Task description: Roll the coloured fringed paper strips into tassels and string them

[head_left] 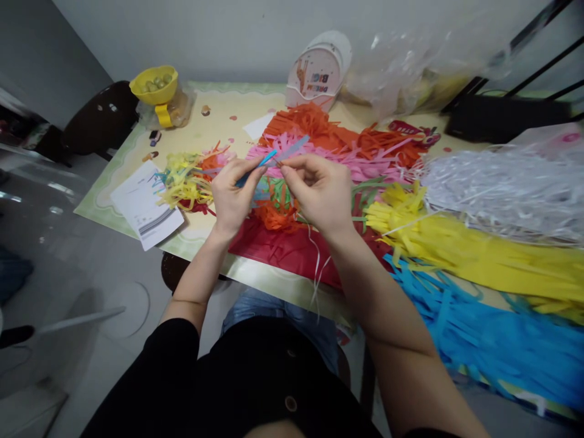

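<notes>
My left hand point(234, 191) is closed in a pinch on a narrow blue strip point(269, 158) that looks like paper. Close by on the right, my right hand point(319, 191) has thumb and forefinger pressed together; what lies between them is too small to make out. A thin white string point(316, 246) hangs below the right hand over the table's front edge. Beneath both hands lie orange fringe point(276, 216), pink fringe point(369, 159) and a dark red sheet point(283, 252). Left of my left hand is a bundle of yellow strips point(182, 179) mixed with other colours.
Yellow fringe point(483, 243), blue fringe point(493, 328) and white shredded strips point(506, 185) cover the right side. Orange-red fringe point(305, 125) lies behind, near a white cap-shaped object point(317, 67). A paper label point(148, 207) and a yellow bowl point(155, 91) of round green items stand left.
</notes>
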The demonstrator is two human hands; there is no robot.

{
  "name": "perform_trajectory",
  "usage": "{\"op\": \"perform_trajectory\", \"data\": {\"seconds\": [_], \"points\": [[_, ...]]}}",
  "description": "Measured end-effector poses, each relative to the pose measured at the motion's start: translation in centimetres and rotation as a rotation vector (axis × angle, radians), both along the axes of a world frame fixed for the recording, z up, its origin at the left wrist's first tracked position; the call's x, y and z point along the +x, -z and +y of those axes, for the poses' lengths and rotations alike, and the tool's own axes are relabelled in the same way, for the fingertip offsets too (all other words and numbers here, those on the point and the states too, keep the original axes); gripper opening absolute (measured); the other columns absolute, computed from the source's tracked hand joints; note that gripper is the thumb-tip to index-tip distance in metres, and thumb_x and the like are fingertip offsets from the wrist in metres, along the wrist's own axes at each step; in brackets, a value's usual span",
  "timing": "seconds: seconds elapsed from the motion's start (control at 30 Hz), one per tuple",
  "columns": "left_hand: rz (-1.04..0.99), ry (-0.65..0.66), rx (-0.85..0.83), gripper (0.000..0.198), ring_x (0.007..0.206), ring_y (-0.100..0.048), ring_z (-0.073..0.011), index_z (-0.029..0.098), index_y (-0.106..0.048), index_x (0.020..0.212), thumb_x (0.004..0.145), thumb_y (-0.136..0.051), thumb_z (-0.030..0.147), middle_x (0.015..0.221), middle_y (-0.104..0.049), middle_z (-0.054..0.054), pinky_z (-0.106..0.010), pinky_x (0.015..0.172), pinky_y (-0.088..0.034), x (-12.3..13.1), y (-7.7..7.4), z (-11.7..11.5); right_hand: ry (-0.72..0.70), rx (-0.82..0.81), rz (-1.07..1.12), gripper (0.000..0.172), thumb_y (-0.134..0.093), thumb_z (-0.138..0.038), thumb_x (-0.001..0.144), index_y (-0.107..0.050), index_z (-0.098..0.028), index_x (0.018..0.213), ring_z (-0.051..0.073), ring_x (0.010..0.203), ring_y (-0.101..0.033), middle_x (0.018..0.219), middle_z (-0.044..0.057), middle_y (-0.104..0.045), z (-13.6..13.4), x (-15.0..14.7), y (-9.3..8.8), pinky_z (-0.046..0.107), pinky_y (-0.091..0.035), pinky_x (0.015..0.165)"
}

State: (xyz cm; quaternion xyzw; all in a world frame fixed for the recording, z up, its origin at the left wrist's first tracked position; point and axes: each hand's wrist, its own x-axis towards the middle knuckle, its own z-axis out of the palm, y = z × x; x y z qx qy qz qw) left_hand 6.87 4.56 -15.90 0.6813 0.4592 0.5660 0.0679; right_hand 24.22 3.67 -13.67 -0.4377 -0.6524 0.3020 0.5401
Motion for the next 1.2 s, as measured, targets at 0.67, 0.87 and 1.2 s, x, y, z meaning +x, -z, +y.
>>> {"op": "perform_trajectory", "data": {"seconds": [0.67, 0.87, 1.2], "points": [[0.033, -0.015, 0.132, 0.026, 0.090, -0.074, -0.0149, 0.026, -0.081, 0.106, 0.099, -0.069, 0.047, 0.095, -0.080, -0.002, -0.031, 0.086, -0.058, -0.1, 0.2, 0.2, -0.048, -0.030, 0.065, 0.021, -0.071, -0.040, 0.091, -0.075, -0.020, 0.085, 0.009, 0.048, -0.039, 0.053, -0.005, -0.049, 0.2, 0.0, 0.1, 0.027, -0.031, 0.052], [0.023, 0.025, 0.183, 0.017, 0.090, -0.074, -0.0150, 0.024, -0.079, 0.105, 0.098, -0.073, 0.038, 0.096, -0.080, -0.001, -0.031, 0.087, -0.057, 0.3, 0.1, -0.2, -0.107, -0.093, 0.082, 0.027, -0.071, -0.047, 0.091, -0.072, -0.021, 0.084, 0.009, 0.046, -0.041, 0.052, -0.005, -0.049, 0.6, 0.0, 0.6, 0.027, -0.029, 0.049], [0.216, 0.016, 0.156, 0.019, 0.091, -0.073, -0.0171, 0.021, -0.073, 0.097, 0.102, -0.066, 0.038, 0.093, -0.079, -0.003, -0.035, 0.088, -0.052, 0.7, 0.8, -1.4, -0.408, -0.399, 0.297, 0.057, -0.086, -0.070, 0.070, -0.063, -0.024, 0.094, 0.011, 0.044, -0.053, 0.059, -0.004, -0.062, 1.8, 0.6, 0.8, 0.024, -0.038, 0.040]]}}
